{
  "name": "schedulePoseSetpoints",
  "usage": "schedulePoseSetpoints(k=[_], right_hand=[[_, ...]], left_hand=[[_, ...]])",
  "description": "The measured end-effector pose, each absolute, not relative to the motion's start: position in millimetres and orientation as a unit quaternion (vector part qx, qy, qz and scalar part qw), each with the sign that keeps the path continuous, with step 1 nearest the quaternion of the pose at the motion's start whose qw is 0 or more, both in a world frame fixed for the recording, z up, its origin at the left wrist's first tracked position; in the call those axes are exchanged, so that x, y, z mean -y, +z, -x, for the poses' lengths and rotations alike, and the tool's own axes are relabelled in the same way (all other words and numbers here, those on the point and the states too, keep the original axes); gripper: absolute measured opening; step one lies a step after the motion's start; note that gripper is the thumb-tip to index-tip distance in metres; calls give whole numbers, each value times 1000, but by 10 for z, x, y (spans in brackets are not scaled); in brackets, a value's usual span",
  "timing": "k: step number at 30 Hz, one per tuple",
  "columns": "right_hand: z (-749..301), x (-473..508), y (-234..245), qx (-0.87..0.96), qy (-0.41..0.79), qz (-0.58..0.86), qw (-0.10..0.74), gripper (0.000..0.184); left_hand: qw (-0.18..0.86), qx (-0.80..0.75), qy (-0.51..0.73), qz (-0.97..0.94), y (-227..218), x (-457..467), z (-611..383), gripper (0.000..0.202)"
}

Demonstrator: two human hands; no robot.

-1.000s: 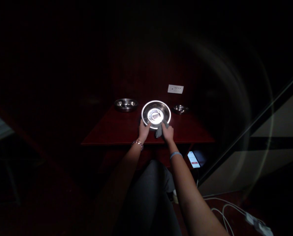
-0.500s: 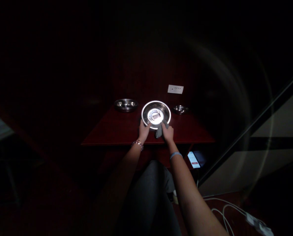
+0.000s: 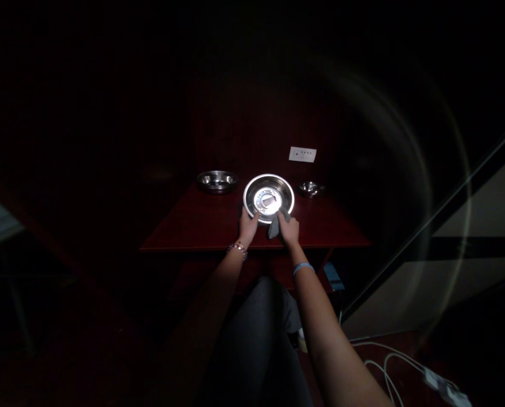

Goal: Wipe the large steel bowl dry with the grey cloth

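A shiny steel bowl (image 3: pixel 252 195) is tilted toward me above the near part of a dark red table (image 3: pixel 184 234). A bright glare and a small rectangular patch show on its bottom. My left hand (image 3: pixel 247 227) grips the bowl's lower left rim, thumb on the inside. At the lower right rim, my right hand (image 3: pixel 290 229) is closed on a grey cloth (image 3: pixel 273 228), which hangs below the rim and lies against the bowl. The fingers behind the bowl are hidden.
Another steel bowl (image 3: pixel 217 182) stands at the table's back left, and a smaller steel bowl (image 3: pixel 311 189) at the back right. A white socket plate (image 3: pixel 302 154) is on the wall. Below the table's right side lies a phone (image 3: pixel 334 276). White cables (image 3: pixel 383 356) and a power strip (image 3: pixel 445 387) lie on the floor.
Both hands and the bowl stay almost where they were. The phone's screen, bright before, now shows a dimmer blue.
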State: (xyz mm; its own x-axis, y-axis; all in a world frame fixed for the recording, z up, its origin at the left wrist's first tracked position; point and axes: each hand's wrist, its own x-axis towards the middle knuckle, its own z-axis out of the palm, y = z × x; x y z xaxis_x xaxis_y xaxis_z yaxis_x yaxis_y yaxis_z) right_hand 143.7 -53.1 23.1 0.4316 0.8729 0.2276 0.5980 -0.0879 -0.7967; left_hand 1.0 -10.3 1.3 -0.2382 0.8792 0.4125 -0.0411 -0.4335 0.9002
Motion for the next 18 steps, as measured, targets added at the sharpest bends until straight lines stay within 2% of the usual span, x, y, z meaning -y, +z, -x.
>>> schedulePoseSetpoints(k=[18], right_hand=[[-1435,524,229,509,162,720,442,47]], left_hand=[[338,-408,673,-516,27,108,-15,47]])
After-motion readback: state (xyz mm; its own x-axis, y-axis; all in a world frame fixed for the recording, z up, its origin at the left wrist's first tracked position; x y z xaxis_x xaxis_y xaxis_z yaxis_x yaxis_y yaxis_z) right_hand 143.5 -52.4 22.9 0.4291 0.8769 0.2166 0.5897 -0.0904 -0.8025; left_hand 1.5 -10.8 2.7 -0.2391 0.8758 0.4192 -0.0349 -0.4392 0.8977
